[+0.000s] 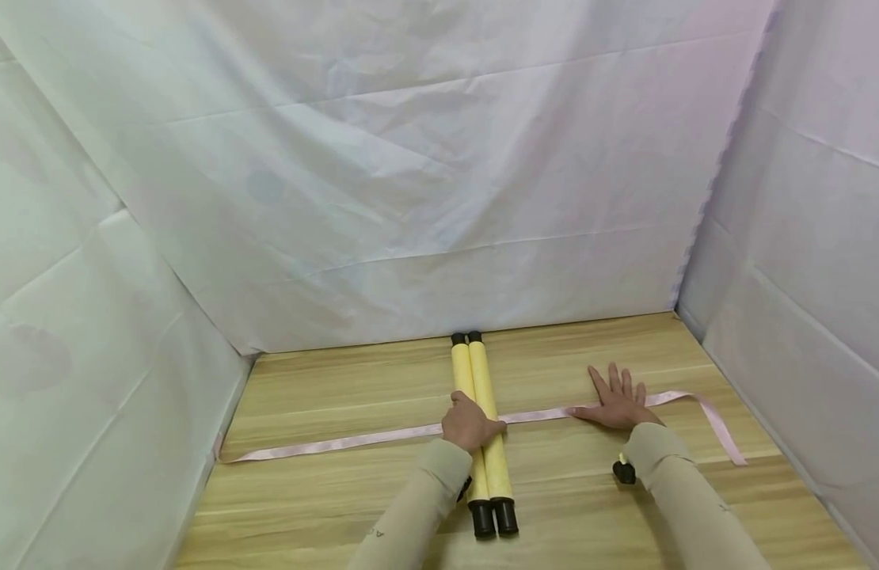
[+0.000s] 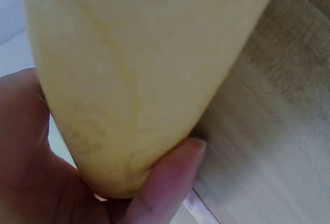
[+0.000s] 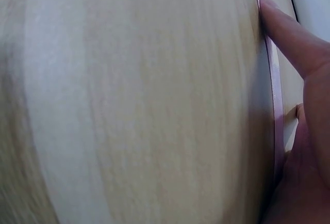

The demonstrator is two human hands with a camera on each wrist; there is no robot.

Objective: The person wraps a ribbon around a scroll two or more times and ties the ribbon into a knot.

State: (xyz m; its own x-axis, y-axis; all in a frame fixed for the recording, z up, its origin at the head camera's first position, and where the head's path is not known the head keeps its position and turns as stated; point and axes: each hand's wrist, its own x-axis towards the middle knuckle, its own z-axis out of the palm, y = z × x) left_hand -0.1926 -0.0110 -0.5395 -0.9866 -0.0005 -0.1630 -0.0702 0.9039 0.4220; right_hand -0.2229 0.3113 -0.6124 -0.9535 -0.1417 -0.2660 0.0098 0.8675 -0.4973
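Two yellow rods (image 1: 485, 380) with black end caps lie side by side across a pink ribbon (image 1: 340, 443), their far ends at the back curtain. My left hand (image 1: 471, 425) grips the pair near the middle, where they cross the ribbon. In the left wrist view, thumb and fingers lie on opposite sides of a yellow rod (image 2: 139, 79). To the right, my right hand (image 1: 616, 404) rests with spread fingers on the ribbon. The right wrist view shows its thumb (image 3: 289, 33) along the ribbon (image 3: 277, 95). The ribbon under the left hand is hidden.
The wood-grain table (image 1: 325, 507) is bounded by a white curtain (image 1: 411, 198) behind and white sheets at both sides. The ribbon's left end meets the left sheet (image 1: 112, 380); its right end bends toward the front. A small black piece (image 1: 624, 469) shows beneath the right wrist.
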